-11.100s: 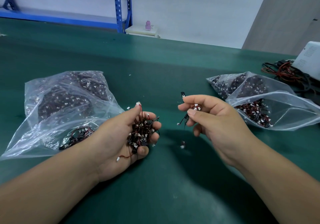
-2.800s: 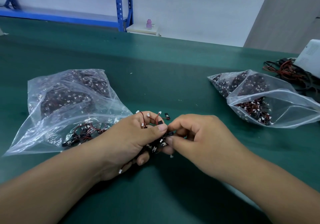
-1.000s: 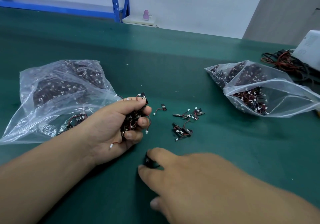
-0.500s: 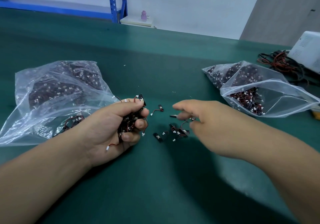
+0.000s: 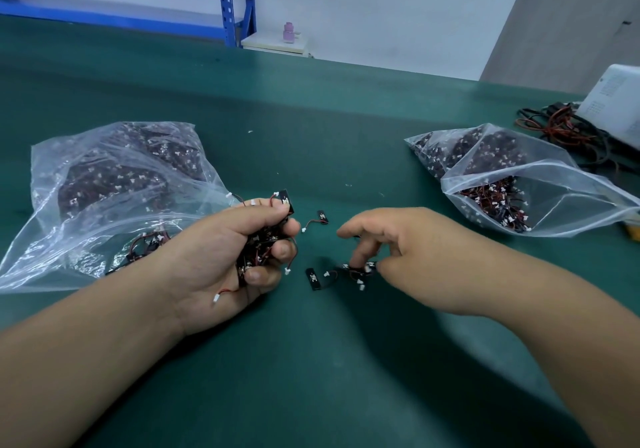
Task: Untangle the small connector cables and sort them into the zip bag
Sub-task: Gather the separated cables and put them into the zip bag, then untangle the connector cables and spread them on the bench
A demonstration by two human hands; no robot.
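My left hand (image 5: 221,260) grips a tangled bunch of small black-and-red connector cables (image 5: 265,240) with white plugs. Just right of it, my right hand (image 5: 398,250) hovers low over the green table, fingers curled down onto a few loose cables (image 5: 356,269); whether it pinches them is unclear. One loose cable (image 5: 313,278) lies between the hands and another (image 5: 317,219) lies a little farther back. An open zip bag (image 5: 554,198) partly filled with cables lies at the right, its mouth facing my right hand.
A larger clear bag (image 5: 104,184) stuffed with cables lies at the left, beside my left wrist. Thicker red and black wires (image 5: 568,132) and a white box (image 5: 616,101) sit at the far right edge. A blue shelf frame (image 5: 235,1) stands behind the table.
My right hand came back from the near table edge to the loose cables between the hands and lowered its fingers onto them. My left hand keeps its bunch and has barely moved.
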